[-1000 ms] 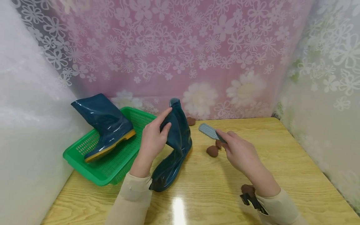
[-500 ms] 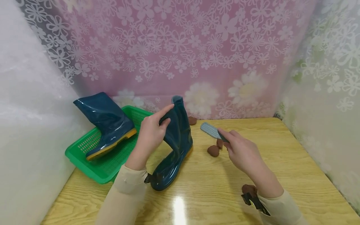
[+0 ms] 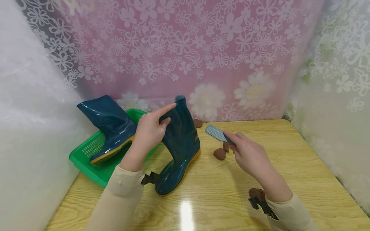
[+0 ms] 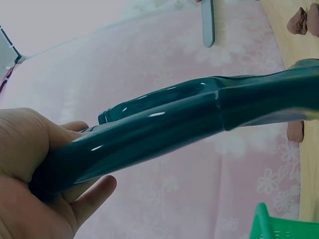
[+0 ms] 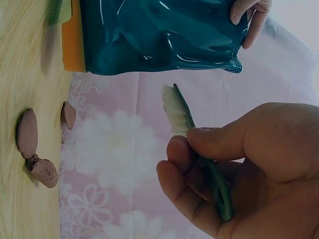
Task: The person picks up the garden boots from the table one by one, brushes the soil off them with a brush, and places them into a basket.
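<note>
My left hand (image 3: pixel 150 130) grips the top of a dark teal rubber boot (image 3: pixel 182 138), thumb on the near side of the shaft. The boot stands on the table with its toe towards me. In the left wrist view the boot's shaft (image 4: pixel 159 124) runs out from between thumb and fingers. My right hand (image 3: pixel 248 155) holds a grey brush (image 3: pixel 215 133) by its handle, a short way right of the boot and apart from it. Pale bristles show on the brush (image 5: pixel 175 112) in the right wrist view. The boot's inside is mostly hidden.
A second teal boot (image 3: pixel 108 120) with a yellow sole lies tilted in a green plastic basket (image 3: pixel 89 168) at the left. Several brown lumps (image 3: pixel 219 154) lie on the wooden table (image 3: pixel 219 195). A flowered pink curtain (image 3: pixel 185 57) hangs behind.
My left hand has moved left and slightly up at the boot's top, and the boot's shaft has turned to show more of its side. My right hand with the brush has barely moved.
</note>
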### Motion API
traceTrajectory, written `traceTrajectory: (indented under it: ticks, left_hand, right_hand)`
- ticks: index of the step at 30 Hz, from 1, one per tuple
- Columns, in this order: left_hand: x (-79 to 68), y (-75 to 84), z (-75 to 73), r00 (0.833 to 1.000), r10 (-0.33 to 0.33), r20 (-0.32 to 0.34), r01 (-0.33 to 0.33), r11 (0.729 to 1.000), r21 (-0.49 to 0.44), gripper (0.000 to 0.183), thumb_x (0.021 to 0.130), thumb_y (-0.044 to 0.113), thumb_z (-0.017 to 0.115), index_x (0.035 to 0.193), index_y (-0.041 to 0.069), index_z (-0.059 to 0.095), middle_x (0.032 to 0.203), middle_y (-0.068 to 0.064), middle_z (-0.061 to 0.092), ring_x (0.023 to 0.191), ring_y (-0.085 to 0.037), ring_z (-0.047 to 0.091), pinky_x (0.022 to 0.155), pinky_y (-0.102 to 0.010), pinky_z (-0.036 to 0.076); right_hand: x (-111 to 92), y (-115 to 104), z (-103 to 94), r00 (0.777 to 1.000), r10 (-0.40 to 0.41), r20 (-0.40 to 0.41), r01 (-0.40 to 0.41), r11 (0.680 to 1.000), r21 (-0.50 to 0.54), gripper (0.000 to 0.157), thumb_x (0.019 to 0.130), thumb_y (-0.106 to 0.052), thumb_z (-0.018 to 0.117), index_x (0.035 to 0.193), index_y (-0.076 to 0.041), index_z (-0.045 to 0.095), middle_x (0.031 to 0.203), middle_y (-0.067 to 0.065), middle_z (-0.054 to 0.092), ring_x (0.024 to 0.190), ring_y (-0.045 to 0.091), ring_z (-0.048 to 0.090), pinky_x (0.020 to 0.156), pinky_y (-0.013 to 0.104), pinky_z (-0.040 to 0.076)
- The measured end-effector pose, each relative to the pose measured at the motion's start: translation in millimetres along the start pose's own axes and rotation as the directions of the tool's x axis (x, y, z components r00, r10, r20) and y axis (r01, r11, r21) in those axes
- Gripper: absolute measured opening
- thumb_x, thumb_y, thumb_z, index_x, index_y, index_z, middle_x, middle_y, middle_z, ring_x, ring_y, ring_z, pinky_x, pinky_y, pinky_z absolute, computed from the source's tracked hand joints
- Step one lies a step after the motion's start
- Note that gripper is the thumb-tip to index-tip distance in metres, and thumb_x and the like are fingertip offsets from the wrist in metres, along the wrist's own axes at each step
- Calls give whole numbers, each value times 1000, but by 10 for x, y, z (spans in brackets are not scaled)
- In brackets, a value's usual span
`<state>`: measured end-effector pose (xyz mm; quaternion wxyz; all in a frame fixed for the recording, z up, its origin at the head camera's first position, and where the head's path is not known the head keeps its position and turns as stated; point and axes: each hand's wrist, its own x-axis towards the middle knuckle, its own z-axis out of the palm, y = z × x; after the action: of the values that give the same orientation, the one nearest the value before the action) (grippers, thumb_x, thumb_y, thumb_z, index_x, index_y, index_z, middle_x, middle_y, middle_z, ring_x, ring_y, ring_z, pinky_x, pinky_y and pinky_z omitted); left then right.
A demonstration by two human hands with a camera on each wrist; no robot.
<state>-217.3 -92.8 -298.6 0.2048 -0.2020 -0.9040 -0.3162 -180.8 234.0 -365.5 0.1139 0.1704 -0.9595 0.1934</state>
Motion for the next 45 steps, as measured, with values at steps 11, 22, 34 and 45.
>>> traceTrajectory:
  ticks: [11,22,34,45]
  left_hand:
    - [118,108,-269,1000,23,-19,-23,999,34,55,111,2,66,160,26,63,59,-4,45,45,-25,35,51,-39,34]
    - [355,227,-704,999,-7,-45,8,1000,20,53,111,2,64,160,24,63,158,-6,62,47,-26,37,55,-36,39]
    - [508,263,-1192,993,-81,-80,85,995,43,55,113,4,60,161,30,61,162,3,58,149,-20,55,100,-40,59]
    - [593,117,-1541,980,-164,-116,177,977,115,53,116,12,58,163,36,58,164,6,55,153,-13,49,98,-39,51]
  right_hand:
    - [-2,-1,-14,1000,1,3,-1,1000,5,53,110,-5,68,161,-10,59,105,10,65,68,20,50,57,36,41]
    - [-7,-4,-26,1000,-8,-26,9,1000,14,53,109,-3,67,161,-8,58,112,11,67,70,20,52,57,36,41]
    - [-17,-59,161,982,-112,-151,107,993,-46,52,107,0,68,157,-10,62,109,8,68,54,14,37,48,32,35]
    - [-23,-135,240,976,-159,-149,142,983,-121,73,90,18,76,157,-7,62,117,14,72,84,33,72,63,44,58]
